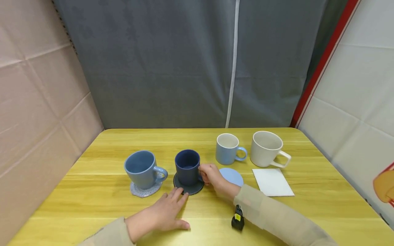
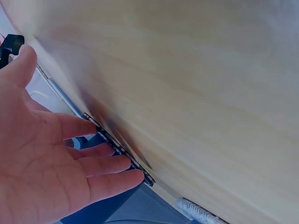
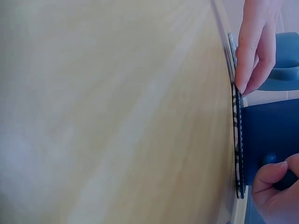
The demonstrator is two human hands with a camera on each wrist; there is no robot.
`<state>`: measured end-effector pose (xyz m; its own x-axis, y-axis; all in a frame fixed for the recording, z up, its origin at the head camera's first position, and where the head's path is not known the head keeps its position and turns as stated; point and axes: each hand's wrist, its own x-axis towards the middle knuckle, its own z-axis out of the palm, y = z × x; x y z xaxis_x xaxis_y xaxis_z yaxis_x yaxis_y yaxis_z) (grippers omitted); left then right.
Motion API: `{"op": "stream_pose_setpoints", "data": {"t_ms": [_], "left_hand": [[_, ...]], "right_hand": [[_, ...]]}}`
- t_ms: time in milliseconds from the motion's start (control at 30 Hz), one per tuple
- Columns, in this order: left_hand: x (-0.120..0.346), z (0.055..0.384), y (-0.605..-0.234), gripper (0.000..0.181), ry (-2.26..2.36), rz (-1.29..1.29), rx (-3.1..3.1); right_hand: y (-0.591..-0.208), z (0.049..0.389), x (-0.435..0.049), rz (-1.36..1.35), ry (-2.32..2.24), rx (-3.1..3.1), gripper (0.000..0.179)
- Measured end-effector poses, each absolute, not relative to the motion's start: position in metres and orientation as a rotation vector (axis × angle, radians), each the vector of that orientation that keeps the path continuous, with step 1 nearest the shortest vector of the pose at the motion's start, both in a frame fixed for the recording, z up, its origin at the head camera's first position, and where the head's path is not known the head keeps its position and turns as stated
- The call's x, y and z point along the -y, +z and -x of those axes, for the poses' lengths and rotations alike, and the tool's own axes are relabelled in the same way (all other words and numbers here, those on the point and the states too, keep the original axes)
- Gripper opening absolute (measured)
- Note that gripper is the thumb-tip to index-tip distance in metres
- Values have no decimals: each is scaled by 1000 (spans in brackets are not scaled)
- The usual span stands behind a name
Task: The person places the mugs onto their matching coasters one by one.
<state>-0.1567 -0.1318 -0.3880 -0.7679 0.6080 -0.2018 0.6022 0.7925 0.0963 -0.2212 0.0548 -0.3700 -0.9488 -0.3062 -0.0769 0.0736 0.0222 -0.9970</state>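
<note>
A navy mug [image 1: 186, 171] stands upright on a round black coaster [image 1: 193, 189] in the middle of the table. My right hand [image 1: 213, 177] grips its handle; the right wrist view shows the thumb [image 3: 273, 172] bent over that handle. My left hand [image 1: 166, 212] reaches in from the front with straight, spread fingers, their tips right at the coaster's near edge. In the left wrist view the palm [image 2: 42, 163] faces the camera, fingertips along the coaster's rim. Left of the navy mug, a blue-grey mug [image 1: 141, 172] stands on a round grey woven coaster [image 1: 144, 193].
At the back right stand a light-blue mug [image 1: 225, 153] with a white inside and a larger off-white mug [image 1: 261, 155]. Before them lie a round light-blue coaster [image 1: 232, 176] and a square white coaster [image 1: 273, 182]. A grey curtain [image 1: 169, 68] hangs behind the table.
</note>
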Motion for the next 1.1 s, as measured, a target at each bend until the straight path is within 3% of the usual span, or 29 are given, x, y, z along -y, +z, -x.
{"op": "stream_pose_setpoints", "data": {"t_ms": [833, 1100], "left_hand": [[133, 156, -388, 99, 39, -953, -2757], [132, 155, -388, 98, 23, -954, -2759]], "right_hand": [[-372, 217, -56, 306, -1978, -2032, 35], [-391, 229, -61, 328, -1899, -2047, 37]]}}
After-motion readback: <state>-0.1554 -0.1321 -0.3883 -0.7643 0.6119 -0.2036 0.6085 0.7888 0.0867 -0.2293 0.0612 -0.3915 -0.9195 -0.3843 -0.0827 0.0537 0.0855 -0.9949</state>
